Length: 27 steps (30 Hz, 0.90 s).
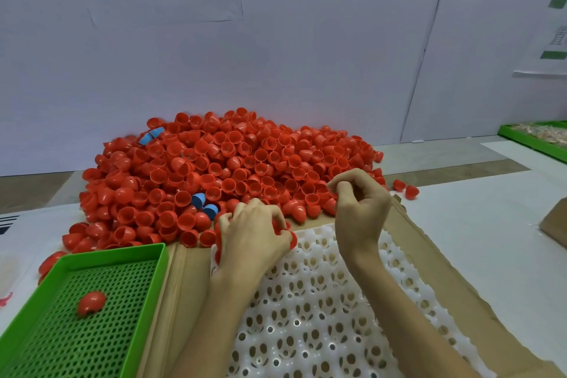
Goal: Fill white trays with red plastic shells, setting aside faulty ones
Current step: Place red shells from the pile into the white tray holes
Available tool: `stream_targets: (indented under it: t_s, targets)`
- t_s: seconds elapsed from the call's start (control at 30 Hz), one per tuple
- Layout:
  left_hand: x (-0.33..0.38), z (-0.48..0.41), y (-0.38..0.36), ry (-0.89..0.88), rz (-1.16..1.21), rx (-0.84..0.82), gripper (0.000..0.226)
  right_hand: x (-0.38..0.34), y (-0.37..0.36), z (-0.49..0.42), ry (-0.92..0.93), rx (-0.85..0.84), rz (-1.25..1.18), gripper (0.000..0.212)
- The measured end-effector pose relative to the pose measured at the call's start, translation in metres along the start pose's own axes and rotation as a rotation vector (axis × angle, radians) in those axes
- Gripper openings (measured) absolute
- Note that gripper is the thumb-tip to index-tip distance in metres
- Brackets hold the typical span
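Red shells, glossy half-domes, many lying mouth-up, are heaped against the wall just beyond the white tray, a grid of holed cups. The left hand is at the tray's far left corner, fingers curled round several red shells. The right hand is at the heap's near edge, fingers bunched; can't tell if it has one. Both forearms cover part of the tray. A few blue shells dot the heap. Under the tray is cardboard. To the left, a green perforated tray carries one lone shell, dome up.

Plastic gleaming, cardboard lying dull
The red shells are shining smooth and glossy; the white tray is looking like matt plastic.
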<state>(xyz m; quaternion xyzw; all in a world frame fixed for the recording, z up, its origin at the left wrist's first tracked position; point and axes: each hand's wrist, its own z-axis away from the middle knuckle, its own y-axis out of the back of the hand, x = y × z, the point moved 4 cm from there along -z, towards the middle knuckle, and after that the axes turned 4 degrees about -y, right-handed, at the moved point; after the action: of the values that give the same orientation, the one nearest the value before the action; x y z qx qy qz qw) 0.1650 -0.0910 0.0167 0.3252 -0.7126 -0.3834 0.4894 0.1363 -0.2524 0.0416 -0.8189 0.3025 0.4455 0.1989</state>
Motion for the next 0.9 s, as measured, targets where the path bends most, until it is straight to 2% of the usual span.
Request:
stream_targets:
  t_s: [0.17,0.3,0.47,0.57,0.67,0.8,0.9]
  targets:
    - [-0.001,0.002,-0.009,-0.015,-0.093,-0.045,0.016,0.001,-0.001,0.001,0.010,-0.011,-0.003,0.032]
    - [-0.007,0.001,-0.011,0.022,-0.078,-0.062,0.018,0.004,0.000,-0.001,-0.023,-0.012,-0.023,0.033]
    - [-0.011,0.001,-0.010,0.061,-0.052,-0.073,0.021,0.003,0.008,-0.014,-0.130,0.112,-0.135,0.032]
    - [-0.012,0.002,-0.010,0.068,-0.040,-0.074,0.021,-0.001,0.010,-0.023,-0.128,0.141,-0.116,0.028]
    - [-0.011,0.001,-0.011,0.056,-0.040,-0.082,0.023,0.006,-0.003,-0.037,-0.117,-0.040,0.158,0.030]
    - [-0.009,0.001,-0.014,0.038,-0.042,-0.086,0.025,0.036,-0.028,-0.051,-0.093,-0.516,0.801,0.019]
    - [-0.008,0.001,-0.014,0.030,-0.025,-0.050,0.023,0.057,-0.036,-0.048,-0.033,-0.666,1.119,0.016]
